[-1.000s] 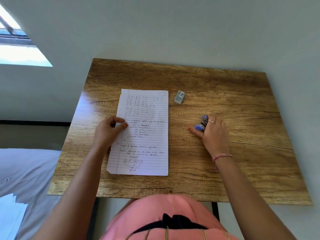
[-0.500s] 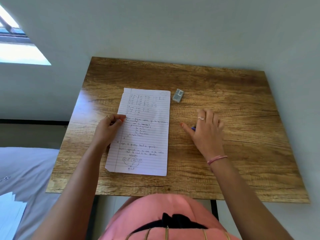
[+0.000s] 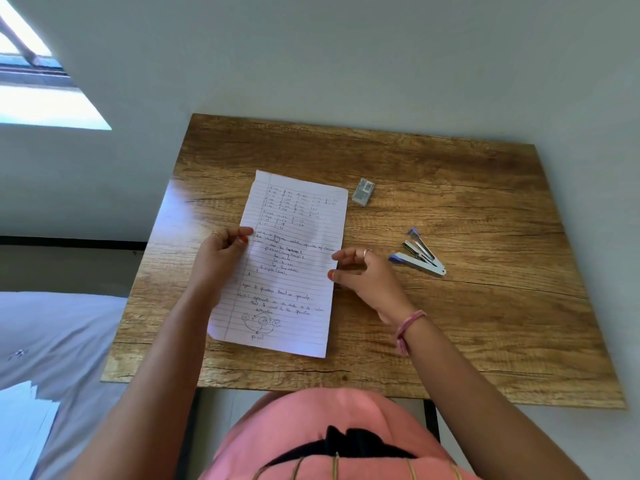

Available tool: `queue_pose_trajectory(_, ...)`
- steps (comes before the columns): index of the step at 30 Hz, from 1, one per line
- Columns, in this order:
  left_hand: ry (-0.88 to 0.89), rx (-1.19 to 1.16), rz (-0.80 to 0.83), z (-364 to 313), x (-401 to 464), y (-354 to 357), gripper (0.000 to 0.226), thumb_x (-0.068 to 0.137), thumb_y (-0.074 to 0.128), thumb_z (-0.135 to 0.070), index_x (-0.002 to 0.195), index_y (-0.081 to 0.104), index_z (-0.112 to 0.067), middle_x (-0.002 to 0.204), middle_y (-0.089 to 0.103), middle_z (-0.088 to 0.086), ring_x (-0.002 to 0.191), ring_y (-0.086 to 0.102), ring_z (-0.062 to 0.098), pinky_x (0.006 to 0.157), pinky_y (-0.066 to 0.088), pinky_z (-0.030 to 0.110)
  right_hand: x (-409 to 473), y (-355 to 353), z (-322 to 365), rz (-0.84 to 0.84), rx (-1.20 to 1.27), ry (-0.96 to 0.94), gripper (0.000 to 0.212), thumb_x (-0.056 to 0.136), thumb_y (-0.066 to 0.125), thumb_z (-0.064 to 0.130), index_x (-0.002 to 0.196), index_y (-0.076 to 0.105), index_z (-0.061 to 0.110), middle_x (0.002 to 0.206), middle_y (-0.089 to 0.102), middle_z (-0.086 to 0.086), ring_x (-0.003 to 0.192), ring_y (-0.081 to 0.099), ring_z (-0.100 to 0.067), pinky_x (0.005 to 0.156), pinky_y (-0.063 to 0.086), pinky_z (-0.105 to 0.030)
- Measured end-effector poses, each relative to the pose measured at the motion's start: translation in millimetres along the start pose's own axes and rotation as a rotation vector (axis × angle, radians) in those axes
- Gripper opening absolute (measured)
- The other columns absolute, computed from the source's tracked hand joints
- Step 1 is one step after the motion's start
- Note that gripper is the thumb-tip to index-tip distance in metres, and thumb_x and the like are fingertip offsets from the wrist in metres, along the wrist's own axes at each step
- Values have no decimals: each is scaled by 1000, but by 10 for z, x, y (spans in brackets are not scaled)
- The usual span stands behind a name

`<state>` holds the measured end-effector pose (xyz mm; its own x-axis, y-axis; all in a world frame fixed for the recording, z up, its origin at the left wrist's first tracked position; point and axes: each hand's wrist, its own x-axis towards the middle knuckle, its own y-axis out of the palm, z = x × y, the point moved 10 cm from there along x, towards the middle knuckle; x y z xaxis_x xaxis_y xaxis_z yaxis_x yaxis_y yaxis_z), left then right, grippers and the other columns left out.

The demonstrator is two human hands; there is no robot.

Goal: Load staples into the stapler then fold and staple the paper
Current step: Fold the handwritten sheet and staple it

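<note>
Now right hand [image 3: 360, 271] has let go of stapler [image 3: 417, 252] (lying open), pinches paper [image 3: 287, 261] edge w/ left hand [image 3: 225, 247]; folding likely next.

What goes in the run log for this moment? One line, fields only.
left hand: pinches lined handwritten paper left edge | right hand: at right edge, grip unclear | blue-and-silver stapler: open, on wooden table | grey staple box: untouched

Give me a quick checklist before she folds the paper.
1. Paper flat on table: ok.
2. Left hand pinches the paper's left edge: ok.
3. Right hand at the right edge, grip on it: cannot tell.
4. Stapler off the paper, to its right: ok.
5. Stapler closed: not ok, it lies sprung open.
6. Staples loaded: cannot tell; staple box sits beyond the paper's top right corner.
</note>
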<state>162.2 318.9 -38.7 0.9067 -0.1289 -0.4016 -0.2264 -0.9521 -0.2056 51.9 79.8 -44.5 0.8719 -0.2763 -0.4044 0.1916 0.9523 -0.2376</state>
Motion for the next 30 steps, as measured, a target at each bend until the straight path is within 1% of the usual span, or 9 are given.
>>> queue_pose_trajectory(3, 5, -56, 43, -10, -13, 26, 17, 97, 51, -12, 102, 64, -21, 98, 69, 6, 86, 63, 22, 81, 54, 46, 3, 5, -12, -5, 51, 5, 25, 77, 77, 12, 92, 68, 29, 100, 67, -2, 91, 67, -16, 83, 55, -28)
queue_pose_trajectory(6, -28, -180, 163, -11, -32, 72, 23, 94, 53, -6, 111, 62, -19, 102, 70, 5, 82, 68, 16, 72, 59, 34, 29, 13, 3, 10, 71, -4, 26, 78, 76, 9, 94, 69, 28, 99, 68, -9, 90, 65, -19, 78, 55, -25)
queue_pose_trajectory(9, 6, -152, 264, -27, -41, 11, 35, 87, 60, -2, 116, 62, -22, 105, 70, 2, 93, 69, 16, 76, 58, 28, 48, -4, 58, 32, 148, -11, 28, 80, 72, 2, 99, 69, 21, 93, 66, -2, 87, 62, -12, 73, 55, -19)
queue_pose_trajectory(13, 64, -65, 229, -97, -84, -64, 27, 82, 66, 0, 106, 67, -12, 82, 72, -5, 85, 70, 13, 73, 57, 21, 71, -123, 174, 65, 201, -50, 31, 78, 74, 4, 103, 70, 21, 100, 70, 0, 95, 65, -12, 78, 54, -20)
queue_pose_trajectory(15, 88, -67, 205, -160, -100, -64, 22, 81, 67, -1, 101, 69, -11, 78, 71, -6, 79, 70, 10, 72, 57, 20, 78, -159, 243, 85, 198, -86, 32, 77, 76, 5, 104, 70, 21, 102, 71, -1, 96, 67, -12, 83, 54, -22)
queue_pose_trajectory(19, 75, -163, 173, -257, -110, -57, 13, 82, 66, -9, 94, 70, -9, 85, 75, -1, 80, 71, 10, 70, 58, 22, 103, -251, 337, 61, 250, -133, 32, 73, 79, 7, 101, 72, 21, 107, 71, -8, 101, 67, -17, 89, 54, -28)
queue_pose_trajectory(22, 72, -169, 218, -321, -123, -28, 18, 77, 68, -9, 95, 69, -6, 85, 75, 2, 84, 71, 15, 75, 59, 25, 105, -307, 380, 59, 307, -148, 33, 70, 79, 7, 100, 72, 19, 103, 73, -5, 98, 68, -16, 87, 54, -27)
queue_pose_trajectory(25, 107, -125, 273, -400, -154, 18, 26, 74, 70, -7, 100, 69, -10, 83, 72, 2, 87, 70, 18, 81, 58, 28, 109, -351, 395, 69, 318, -150, 37, 65, 81, 13, 100, 73, 19, 104, 73, -6, 101, 67, -20, 89, 54, -31)
queue_pose_trajectory(30, 152, -82, 287, -510, -174, 66, 28, 72, 71, -4, 99, 69, -12, 81, 73, 2, 83, 71, 13, 79, 57, 23, 104, -409, 438, 91, 321, -137, 34, 64, 79, 10, 96, 73, 18, 96, 75, 1, 95, 68, -14, 86, 56, -28)
